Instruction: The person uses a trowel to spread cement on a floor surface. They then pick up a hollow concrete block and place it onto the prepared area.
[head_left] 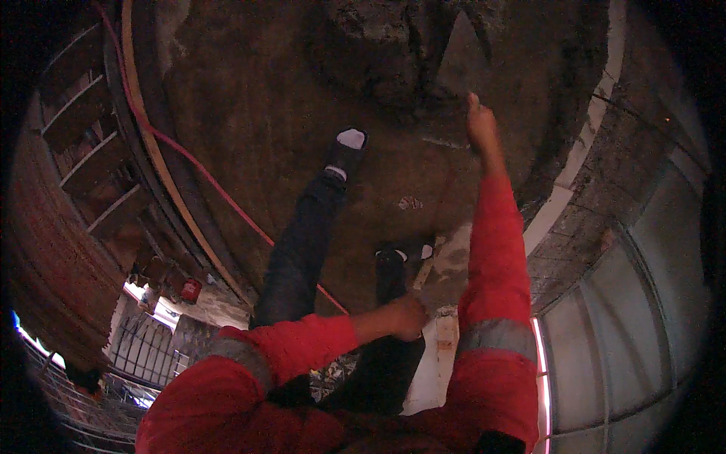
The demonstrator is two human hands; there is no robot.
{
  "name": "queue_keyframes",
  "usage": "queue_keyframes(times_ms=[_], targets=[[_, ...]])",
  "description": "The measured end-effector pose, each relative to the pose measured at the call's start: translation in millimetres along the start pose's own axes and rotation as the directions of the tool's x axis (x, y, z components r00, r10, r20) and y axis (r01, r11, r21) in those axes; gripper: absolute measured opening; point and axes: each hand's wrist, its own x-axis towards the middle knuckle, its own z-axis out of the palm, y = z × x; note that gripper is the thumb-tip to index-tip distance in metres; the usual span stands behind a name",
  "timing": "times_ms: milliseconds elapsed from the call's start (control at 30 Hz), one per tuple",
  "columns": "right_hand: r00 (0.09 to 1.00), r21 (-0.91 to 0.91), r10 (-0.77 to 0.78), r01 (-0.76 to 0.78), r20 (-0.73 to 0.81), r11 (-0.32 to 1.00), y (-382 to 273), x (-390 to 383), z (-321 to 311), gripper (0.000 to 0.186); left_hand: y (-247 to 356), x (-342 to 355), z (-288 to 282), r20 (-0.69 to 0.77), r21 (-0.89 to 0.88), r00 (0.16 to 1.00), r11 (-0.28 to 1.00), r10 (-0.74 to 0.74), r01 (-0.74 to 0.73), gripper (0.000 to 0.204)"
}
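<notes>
My right hand [481,121] grips a pointed trowel [463,57] by its handle, arm stretched forward. The trowel's grey blade points away from me, over or on a dark, rough patch of wet-looking mortar [370,60]; contact is unclear. My left hand [404,318] is closed near my bent right leg, around something grey that is too dim to name. A small pale scrap [410,203] lies on the brown floor [249,136] between my legs and my right arm.
A pink hose [197,166] runs along the left beside a long wooden strip [151,151] and ladder-like framing [91,144]. A pale edge strip [575,166] borders the floor at right, with large panels [620,325] beyond. A red container [190,290] stands at lower left.
</notes>
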Motion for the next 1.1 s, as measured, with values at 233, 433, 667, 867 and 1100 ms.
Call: queue_keyframes(times_ms=[233, 433, 667, 867, 1100], targets=[[1.0, -0.062, -0.012, 0.012, 0.0, 0.998, 84, -14, 85, 0.066, -6, -6, 11, -0.029, -0.016, 0.998, 0.998, -0.057, 0.057, 0.032], [0.926, -0.267, -0.13, 0.033, -0.355, 0.963, 143, -11, 23, 0.054, 3, -21, -24, -0.021, -0.084, 0.999, 0.996, -0.036, 0.034, 0.028], [0.926, -0.165, -0.142, 0.088, -0.35, 0.982, 82, 58, 117, 0.051, 9, -10, -8, 0.08, -0.099, 0.99, 0.988, -0.113, 0.12, 0.029], [0.935, 0.018, 0.017, -0.012, -0.355, 1.0, 173, -68, 173, 0.046, 10, -21, -34, 0.238, -0.065, 0.965, 0.989, -0.112, 0.131, 0.029], [0.923, 0.278, 0.224, -0.136, -0.312, 0.951, 152, 40, 200, 0.056, 13, -21, 0, -0.03, -0.229, 0.971, 0.947, -0.238, 0.225, 0.033]])
